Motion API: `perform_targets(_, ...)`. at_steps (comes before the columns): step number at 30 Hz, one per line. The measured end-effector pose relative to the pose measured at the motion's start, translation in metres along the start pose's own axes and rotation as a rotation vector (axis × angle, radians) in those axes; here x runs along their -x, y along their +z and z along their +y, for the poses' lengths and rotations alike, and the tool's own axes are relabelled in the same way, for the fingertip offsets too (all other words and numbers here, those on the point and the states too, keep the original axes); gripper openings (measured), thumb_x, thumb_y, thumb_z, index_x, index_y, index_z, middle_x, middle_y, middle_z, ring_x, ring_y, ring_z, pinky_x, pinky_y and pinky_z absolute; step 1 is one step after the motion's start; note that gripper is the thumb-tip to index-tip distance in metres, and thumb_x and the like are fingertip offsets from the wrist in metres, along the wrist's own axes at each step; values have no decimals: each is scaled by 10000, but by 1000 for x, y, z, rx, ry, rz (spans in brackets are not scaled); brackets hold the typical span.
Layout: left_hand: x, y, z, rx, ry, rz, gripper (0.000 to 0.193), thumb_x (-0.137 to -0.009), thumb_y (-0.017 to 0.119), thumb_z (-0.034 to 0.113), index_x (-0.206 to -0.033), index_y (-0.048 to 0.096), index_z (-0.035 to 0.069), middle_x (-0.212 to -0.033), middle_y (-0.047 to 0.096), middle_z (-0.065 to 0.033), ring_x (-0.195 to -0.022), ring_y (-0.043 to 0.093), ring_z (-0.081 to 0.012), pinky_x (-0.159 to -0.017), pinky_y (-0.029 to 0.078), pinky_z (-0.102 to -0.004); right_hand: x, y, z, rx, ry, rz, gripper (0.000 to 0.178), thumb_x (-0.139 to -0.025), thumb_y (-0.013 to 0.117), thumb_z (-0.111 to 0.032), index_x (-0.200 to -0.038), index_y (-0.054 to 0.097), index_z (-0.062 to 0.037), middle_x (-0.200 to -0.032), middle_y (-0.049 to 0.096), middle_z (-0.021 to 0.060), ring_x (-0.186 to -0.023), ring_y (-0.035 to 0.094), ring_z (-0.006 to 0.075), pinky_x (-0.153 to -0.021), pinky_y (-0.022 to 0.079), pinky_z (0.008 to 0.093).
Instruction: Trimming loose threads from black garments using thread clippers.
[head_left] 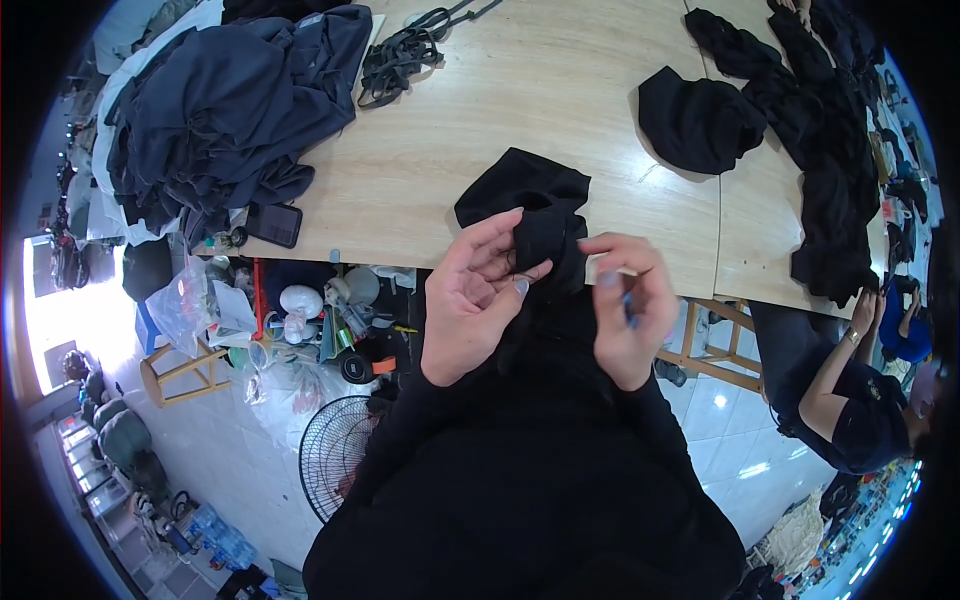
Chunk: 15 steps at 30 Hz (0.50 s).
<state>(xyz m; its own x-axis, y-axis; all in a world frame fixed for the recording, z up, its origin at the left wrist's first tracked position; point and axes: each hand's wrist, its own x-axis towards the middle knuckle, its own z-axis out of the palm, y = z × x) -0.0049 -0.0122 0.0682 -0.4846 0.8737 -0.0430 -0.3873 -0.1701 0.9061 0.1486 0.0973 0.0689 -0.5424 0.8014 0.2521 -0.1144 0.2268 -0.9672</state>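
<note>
A black cloth piece [522, 180] lies partly on the table's near edge and hangs down toward my lap. My left hand [475, 295] pinches a fold of it between thumb and fingers, palm turned up. Just to the right, my right hand [630, 305] is raised near the cloth with its fingers curled and somewhat blurred. A small blue thing [630, 308] shows inside that hand; its kind cannot be made out.
On the pale wooden table [480, 90] are a dark garment pile [235, 110], black straps [405, 55], a phone [274, 225] and another black cloth piece [697, 120]. A co-worker [850, 400] sits at the right. A fan [338, 455] stands at lower left.
</note>
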Motion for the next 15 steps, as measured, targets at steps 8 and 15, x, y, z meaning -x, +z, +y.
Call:
perform_targets(8, -1, 2, -2, -24, 26, 65, 479, -987, 559, -217, -1438, 580, -57, -1341, 676, -164, -1269, 690, -218, -1136, 585, -431, -5, -3, 1, -780, 267, -131, 478, -1211, 349, -384, -1015, 640, -59, -943, 727, 122, -716, 579, 163, -676, 475, 322)
perform_targets(15, -2, 2, -7, -13, 26, 105, 434, -1005, 591, -174, -1425, 587, -67, -1311, 695, -167, -1194, 707, -205, -1090, 610, -434, -3, -7, 37, -1685, 241, -353, 646, -1198, 185, -520, -811, 544, -147, -730, 597, 18, -768, 587, 211, -767, 468, 377)
